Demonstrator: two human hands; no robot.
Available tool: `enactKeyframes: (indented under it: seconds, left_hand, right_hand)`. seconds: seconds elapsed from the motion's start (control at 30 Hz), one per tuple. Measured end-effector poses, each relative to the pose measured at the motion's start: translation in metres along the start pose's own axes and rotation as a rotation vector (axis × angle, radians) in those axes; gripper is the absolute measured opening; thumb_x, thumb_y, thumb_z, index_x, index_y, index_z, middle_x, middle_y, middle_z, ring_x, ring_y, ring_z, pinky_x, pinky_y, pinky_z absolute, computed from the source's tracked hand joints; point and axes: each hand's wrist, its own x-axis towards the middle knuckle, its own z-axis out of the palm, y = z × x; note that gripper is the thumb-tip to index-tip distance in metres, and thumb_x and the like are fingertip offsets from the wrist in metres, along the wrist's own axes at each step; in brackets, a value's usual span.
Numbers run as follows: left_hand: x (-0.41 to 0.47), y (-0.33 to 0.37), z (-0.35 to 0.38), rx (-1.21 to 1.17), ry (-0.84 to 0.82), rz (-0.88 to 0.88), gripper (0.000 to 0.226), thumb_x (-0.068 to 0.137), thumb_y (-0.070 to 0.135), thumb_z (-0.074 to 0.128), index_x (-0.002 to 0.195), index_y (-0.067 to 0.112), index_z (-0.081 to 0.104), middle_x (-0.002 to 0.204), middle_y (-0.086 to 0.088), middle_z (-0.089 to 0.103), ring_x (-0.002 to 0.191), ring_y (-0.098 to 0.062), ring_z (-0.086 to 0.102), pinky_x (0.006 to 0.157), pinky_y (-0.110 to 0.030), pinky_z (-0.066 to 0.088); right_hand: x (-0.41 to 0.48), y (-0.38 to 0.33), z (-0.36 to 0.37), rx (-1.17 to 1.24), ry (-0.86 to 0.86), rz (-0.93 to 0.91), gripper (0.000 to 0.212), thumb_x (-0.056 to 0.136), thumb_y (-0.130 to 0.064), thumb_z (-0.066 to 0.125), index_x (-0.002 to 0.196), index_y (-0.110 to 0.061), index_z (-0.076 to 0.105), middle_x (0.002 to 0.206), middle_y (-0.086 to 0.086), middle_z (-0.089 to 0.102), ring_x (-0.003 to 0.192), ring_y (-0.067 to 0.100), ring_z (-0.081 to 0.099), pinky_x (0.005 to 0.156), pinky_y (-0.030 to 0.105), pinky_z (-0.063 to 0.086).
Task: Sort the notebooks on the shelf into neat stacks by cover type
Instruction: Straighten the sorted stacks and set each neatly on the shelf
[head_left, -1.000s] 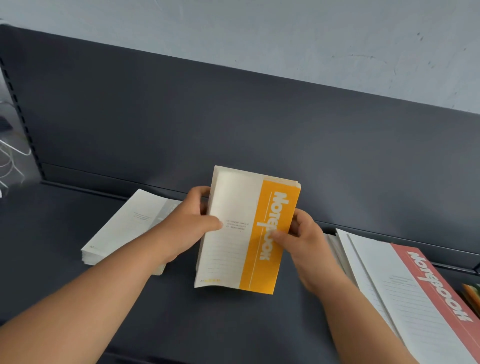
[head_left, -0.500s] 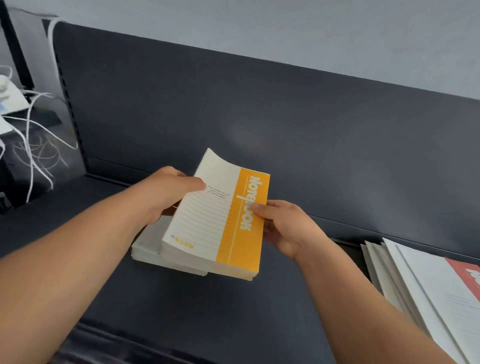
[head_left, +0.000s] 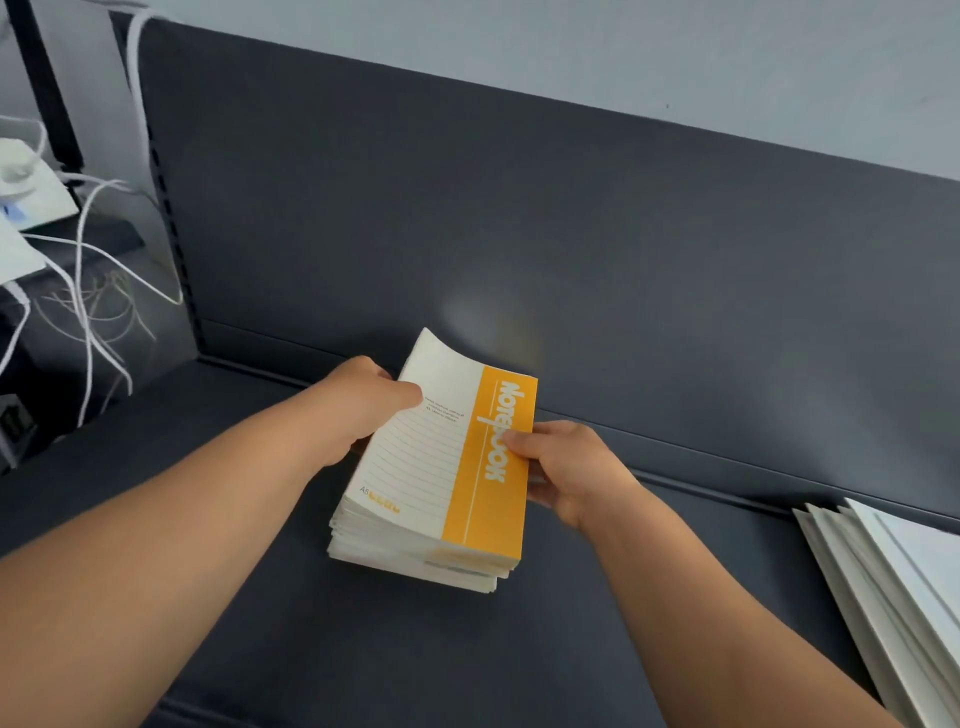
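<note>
Both forearms extend over the dark shelf (head_left: 623, 613); left hand (head_left: 363, 410) grips the orange-banded notebook stack (head_left: 447, 483) at its 10 o'clock edge, right hand (head_left: 571, 467) pinches its 3 o'clock edge, stack sitting mid-shelf, white pile (head_left: 893, 582) at 4 o'clock.

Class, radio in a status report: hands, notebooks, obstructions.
Left hand grips yellow notebook at left edge; right hand pinches spine side. It tops the stack. Larger notebooks apart, right.

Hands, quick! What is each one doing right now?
Left hand: closed, gripping the left edge of the yellow notebooks, thumb on the cover.
Right hand: closed, pinching the yellow spine side of the same notebooks.
</note>
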Motion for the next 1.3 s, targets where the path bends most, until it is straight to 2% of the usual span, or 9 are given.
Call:
enactKeyframes:
  seconds: [0.2, 0.33, 0.43, 0.53, 0.77, 0.9, 1.1, 1.2, 1.3]
  left_hand:
    - [0.016, -0.021, 0.002, 0.068, 0.010, 0.001, 0.021, 0.087, 0.027, 0.063, 0.095, 0.011, 0.053, 0.090, -0.001, 0.059, 0.073, -0.012, 0.052, 0.061, -0.026, 0.039]
    - [0.019, -0.028, 0.001, 0.058, -0.147, -0.061, 0.035, 0.090, 0.038, 0.050, 0.112, 0.013, 0.062, 0.110, 0.000, 0.067, 0.096, -0.017, 0.059, 0.077, -0.029, 0.042]
    - [0.016, -0.026, 0.005, -0.007, -0.223, -0.089, 0.038, 0.099, 0.034, 0.040, 0.125, 0.015, 0.060, 0.120, 0.001, 0.063, 0.093, -0.013, 0.054, 0.072, -0.026, 0.034]
    - [0.014, -0.023, 0.007, -0.030, -0.238, -0.083, 0.041, 0.102, 0.034, 0.036, 0.133, 0.015, 0.054, 0.136, -0.002, 0.055, 0.103, -0.013, 0.045, 0.086, -0.028, 0.025]
    - [0.014, -0.027, 0.008, -0.053, -0.243, -0.062, 0.043, 0.103, 0.035, 0.031, 0.136, 0.016, 0.050, 0.140, -0.003, 0.052, 0.105, -0.014, 0.048, 0.085, -0.027, 0.024]
    - [0.013, -0.029, 0.007, -0.048, -0.263, -0.031, 0.044, 0.103, 0.039, 0.031, 0.136, 0.018, 0.051, 0.137, -0.001, 0.054, 0.088, -0.008, 0.047, 0.076, -0.026, 0.028]
    - [0.012, -0.037, 0.001, -0.088, -0.211, -0.019, 0.053, 0.094, 0.054, 0.044, 0.134, 0.019, 0.049, 0.126, 0.003, 0.060, 0.103, -0.015, 0.056, 0.060, -0.024, 0.031]
    - [0.003, -0.037, 0.000, -0.099, -0.148, 0.079, 0.051, 0.096, 0.045, 0.049, 0.138, 0.020, 0.040, 0.106, 0.015, 0.051, 0.088, -0.005, 0.049, 0.069, -0.025, 0.034]
    - [-0.016, -0.036, -0.003, -0.040, -0.161, 0.240, 0.051, 0.096, 0.033, 0.054, 0.142, 0.033, 0.033, 0.091, 0.030, 0.042, 0.077, 0.010, 0.044, 0.063, -0.013, 0.035]
  right_hand:
    - [0.007, 0.018, 0.009, -0.118, 0.134, -0.060, 0.023, 0.087, -0.016, 0.071, 0.109, -0.011, 0.066, 0.097, 0.001, 0.074, 0.087, 0.014, 0.070, 0.065, 0.024, 0.051]
    - [0.004, 0.026, 0.015, -0.091, 0.145, -0.055, 0.028, 0.093, -0.023, 0.064, 0.119, -0.015, 0.060, 0.102, 0.000, 0.072, 0.088, 0.013, 0.069, 0.062, 0.024, 0.050]
    - [0.000, 0.026, 0.022, -0.015, 0.075, 0.015, 0.024, 0.100, -0.031, 0.051, 0.116, -0.017, 0.061, 0.104, 0.001, 0.072, 0.091, 0.019, 0.069, 0.075, 0.037, 0.056]
    - [0.000, 0.025, 0.028, 0.006, 0.045, 0.057, 0.024, 0.099, -0.039, 0.050, 0.115, -0.023, 0.060, 0.106, 0.003, 0.072, 0.096, 0.027, 0.069, 0.091, 0.051, 0.052]
    - [-0.003, 0.025, 0.032, -0.048, 0.052, 0.043, 0.031, 0.097, -0.039, 0.055, 0.123, -0.024, 0.056, 0.111, 0.002, 0.070, 0.100, 0.027, 0.068, 0.095, 0.055, 0.050]
    - [-0.004, 0.023, 0.029, -0.036, 0.040, 0.031, 0.028, 0.096, -0.035, 0.057, 0.121, -0.022, 0.056, 0.110, 0.002, 0.071, 0.099, 0.027, 0.069, 0.095, 0.055, 0.050]
    - [-0.009, 0.025, 0.029, -0.084, 0.066, 0.007, 0.030, 0.095, -0.035, 0.058, 0.122, -0.023, 0.053, 0.110, 0.001, 0.069, 0.097, 0.026, 0.069, 0.090, 0.052, 0.054]
    - [-0.013, 0.027, 0.028, -0.143, 0.082, -0.039, 0.036, 0.095, -0.037, 0.058, 0.127, -0.024, 0.050, 0.116, -0.002, 0.067, 0.100, 0.024, 0.068, 0.092, 0.051, 0.053]
    - [-0.020, 0.032, 0.026, -0.237, 0.092, -0.118, 0.047, 0.094, -0.039, 0.059, 0.135, -0.024, 0.043, 0.129, -0.006, 0.061, 0.107, 0.020, 0.064, 0.094, 0.046, 0.053]
